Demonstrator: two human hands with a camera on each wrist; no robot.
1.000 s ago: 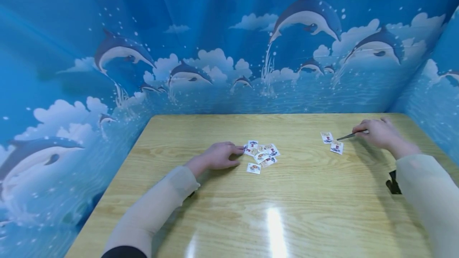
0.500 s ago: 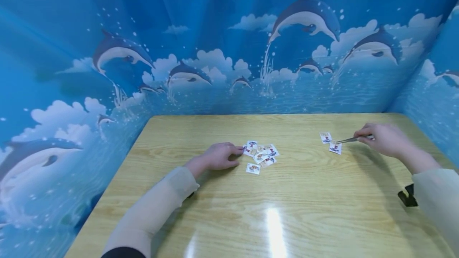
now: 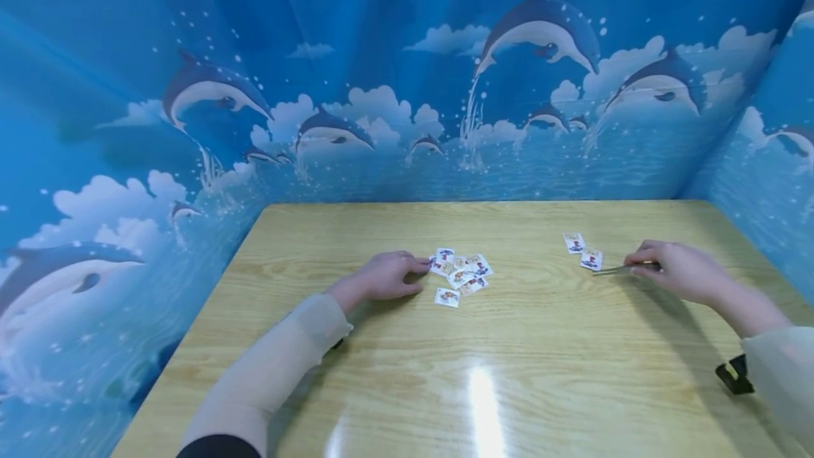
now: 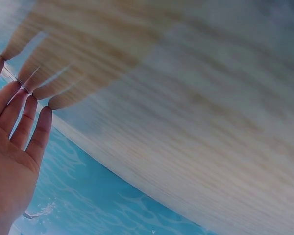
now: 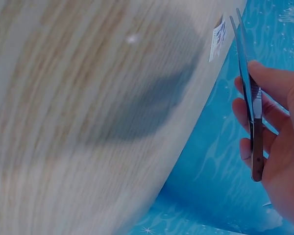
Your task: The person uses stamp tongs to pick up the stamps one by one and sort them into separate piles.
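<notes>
My right hand (image 3: 677,271) holds a pair of metal tweezers (image 5: 243,63), pinched between thumb and fingers. In the right wrist view the tips stand slightly apart with nothing between them. From the head camera, the tweezers reach the near edge of a small printed card (image 3: 591,259), whose corner meets a second card (image 3: 574,243) behind it. My left hand (image 3: 391,276) rests its fingertips on the table at the left side of a loose, overlapping pile of several similar cards (image 3: 461,278). Those fingers (image 4: 40,134) look fairly straight in the left wrist view.
One single card (image 3: 447,297) lies just in front of the pile. The wooden table (image 3: 540,373) is glossy and mirrors the left hand. A blue dolphin-print curtain (image 3: 394,76) hangs behind its back edge and along both sides.
The right hand has come nearer to the person, and the tweezer tips have passed from the nearer card's back edge, over it, to its front edge. My left hand stays put.
</notes>
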